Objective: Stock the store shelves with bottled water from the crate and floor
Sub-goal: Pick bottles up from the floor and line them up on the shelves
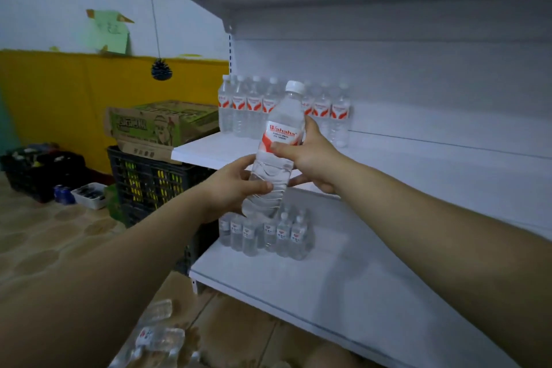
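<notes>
A clear water bottle (276,146) with a white cap and a red-and-white label is held upright in front of the white shelves. My left hand (236,185) grips its lower ribbed part. My right hand (310,155) grips it at the label, thumb across the front. Behind it, a row of several matching bottles (254,107) stands at the back left of the middle shelf (209,149). Several smaller bottles (268,233) stand at the back left of the lower shelf (298,287). More bottles (161,334) lie on the floor below my left arm.
A black plastic crate (149,182) stands left of the shelves with cardboard boxes (161,122) stacked on it. Another dark crate (38,170) and a small white tray (89,194) sit further left by the yellow wall. A pine cone (161,69) hangs on a string.
</notes>
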Action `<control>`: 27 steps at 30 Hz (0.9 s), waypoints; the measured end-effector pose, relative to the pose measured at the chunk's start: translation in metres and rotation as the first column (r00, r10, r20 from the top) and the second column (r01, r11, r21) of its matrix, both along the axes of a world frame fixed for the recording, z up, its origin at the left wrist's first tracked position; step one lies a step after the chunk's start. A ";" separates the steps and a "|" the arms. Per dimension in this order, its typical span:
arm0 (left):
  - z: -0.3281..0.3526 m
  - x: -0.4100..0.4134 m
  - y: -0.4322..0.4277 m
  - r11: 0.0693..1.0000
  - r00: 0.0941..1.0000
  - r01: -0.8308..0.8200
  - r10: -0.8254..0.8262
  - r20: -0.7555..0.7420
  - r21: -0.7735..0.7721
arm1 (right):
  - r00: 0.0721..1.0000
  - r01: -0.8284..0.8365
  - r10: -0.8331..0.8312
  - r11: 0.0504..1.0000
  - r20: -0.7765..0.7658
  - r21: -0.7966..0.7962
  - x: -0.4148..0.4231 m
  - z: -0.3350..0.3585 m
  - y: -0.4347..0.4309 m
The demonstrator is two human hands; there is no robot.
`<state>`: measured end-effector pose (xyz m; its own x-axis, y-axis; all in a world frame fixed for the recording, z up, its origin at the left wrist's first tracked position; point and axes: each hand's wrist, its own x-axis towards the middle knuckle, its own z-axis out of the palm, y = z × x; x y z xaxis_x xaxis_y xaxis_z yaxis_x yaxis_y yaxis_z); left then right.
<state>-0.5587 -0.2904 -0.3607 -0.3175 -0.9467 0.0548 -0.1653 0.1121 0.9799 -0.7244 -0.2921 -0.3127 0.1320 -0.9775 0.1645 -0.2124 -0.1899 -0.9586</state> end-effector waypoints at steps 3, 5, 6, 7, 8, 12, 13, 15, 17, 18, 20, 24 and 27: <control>0.007 -0.019 -0.033 0.998 0.998 0.063 -0.062 0.034 -0.018 | 0.996 0.093 -0.093 0.996 0.006 -0.015 -0.019 0.005 -0.021; 0.010 -0.032 -0.058 0.996 0.995 0.078 -0.076 0.059 -0.032 | 0.988 0.151 -0.151 0.988 -0.003 -0.042 -0.029 0.008 -0.037; 0.010 -0.038 -0.072 0.995 0.992 0.088 -0.084 0.089 -0.040 | 0.984 0.179 -0.180 0.982 -0.013 -0.060 -0.034 0.009 -0.046; 0.011 -0.043 -0.086 0.994 0.986 0.097 -0.089 0.142 -0.050 | 0.978 0.203 -0.206 0.976 -0.024 -0.081 -0.038 0.009 -0.056; 0.011 -0.046 -0.102 0.993 0.971 0.102 -0.085 0.223 -0.066 | 0.973 0.223 -0.228 0.969 -0.033 -0.103 -0.042 0.008 -0.067; -0.005 -0.049 -0.169 0.988 0.779 0.066 0.036 0.626 -0.138 | 0.962 0.262 -0.272 0.949 -0.038 -0.175 -0.054 0.002 -0.113; -0.012 -0.046 -0.184 0.986 0.723 0.045 0.080 0.686 -0.162 | 0.961 0.263 -0.274 0.948 -0.036 -0.179 -0.056 -0.001 -0.127; -0.027 -0.040 -0.213 0.976 0.634 0.020 0.155 0.757 -0.216 | 0.961 0.263 -0.275 0.948 -0.043 -0.179 -0.059 -0.007 -0.156; -0.040 -0.036 -0.237 0.962 0.533 0.016 0.221 0.817 -0.271 | 0.959 0.264 -0.279 0.947 -0.059 -0.180 -0.060 -0.015 -0.184; -0.044 -0.034 -0.247 0.957 0.486 0.007 0.251 0.837 -0.291 | 0.957 0.269 -0.284 0.945 -0.058 -0.187 -0.059 -0.019 -0.197; -0.050 -0.030 -0.265 0.952 0.431 -0.028 0.287 0.855 -0.305 | 0.955 0.283 -0.296 0.935 -0.032 -0.212 -0.056 -0.028 -0.217; -0.055 -0.024 -0.289 0.958 0.357 -0.022 0.276 0.893 -0.287 | 0.944 0.299 -0.325 0.919 -0.063 -0.259 -0.053 -0.057 -0.236; -0.060 -0.023 -0.297 0.952 0.330 0.012 0.284 0.900 -0.305 | 0.942 0.272 -0.306 0.937 -0.139 -0.221 -0.058 -0.085 -0.246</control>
<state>-0.5820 -0.5875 -0.4212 -0.1680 -0.9856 0.0198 -0.9780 0.1692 0.1221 -0.7819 -0.5377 -0.3974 -0.1085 -0.9278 0.3568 -0.4415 -0.2766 -0.8536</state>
